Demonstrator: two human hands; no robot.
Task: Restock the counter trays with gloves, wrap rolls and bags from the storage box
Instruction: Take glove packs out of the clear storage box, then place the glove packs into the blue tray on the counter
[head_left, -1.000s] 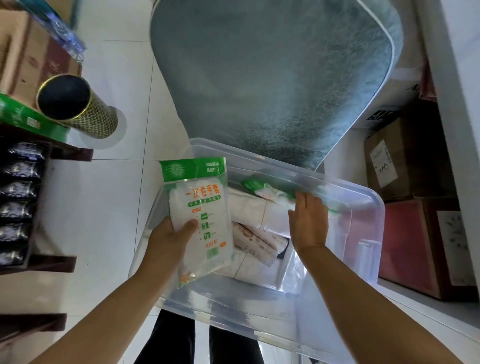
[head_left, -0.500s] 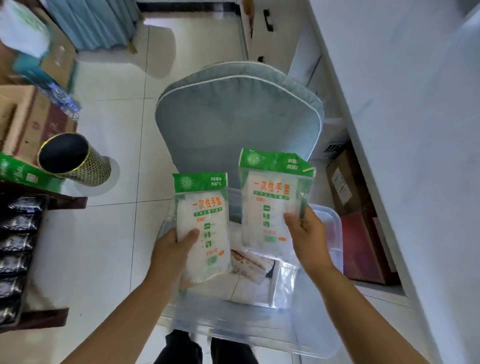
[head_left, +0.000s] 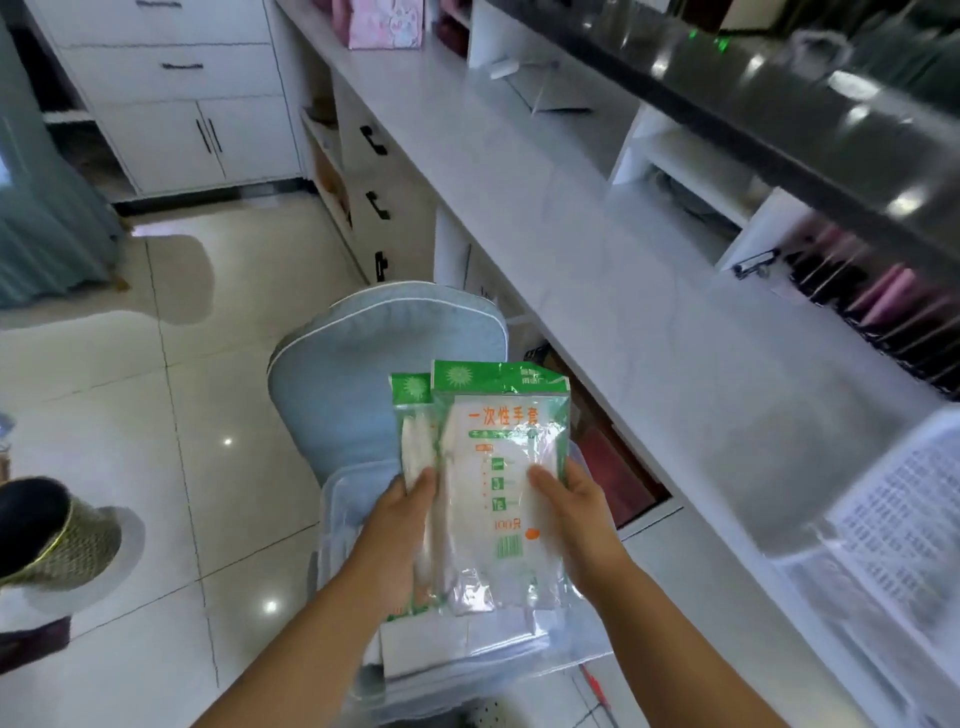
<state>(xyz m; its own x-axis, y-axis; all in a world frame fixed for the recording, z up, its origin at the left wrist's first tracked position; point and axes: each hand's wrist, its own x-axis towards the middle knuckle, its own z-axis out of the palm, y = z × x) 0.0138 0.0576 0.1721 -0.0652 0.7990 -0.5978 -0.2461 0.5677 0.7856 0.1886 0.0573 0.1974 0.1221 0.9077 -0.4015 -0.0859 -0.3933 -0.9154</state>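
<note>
Two total: left hand (head_left: 400, 525) grips back glove pack (head_left: 413, 423), right hand (head_left: 571, 512) grips front glove pack (head_left: 501, 467). Counter (head_left: 623, 322) edge close right.

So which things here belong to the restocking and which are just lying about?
Job: front glove pack, rear glove pack, left hand, right hand, storage box, counter.
Lying about: blue chair, patterned bin, pink box, printed sheet.

This appears to be the staff side of a shop counter: a long white surface (head_left: 623, 291) under a raised dark ledge (head_left: 779, 119), stocked cubbyholes (head_left: 691, 176), white cabinets (head_left: 182, 104) and a glossy tiled floor (head_left: 156, 415).
</note>
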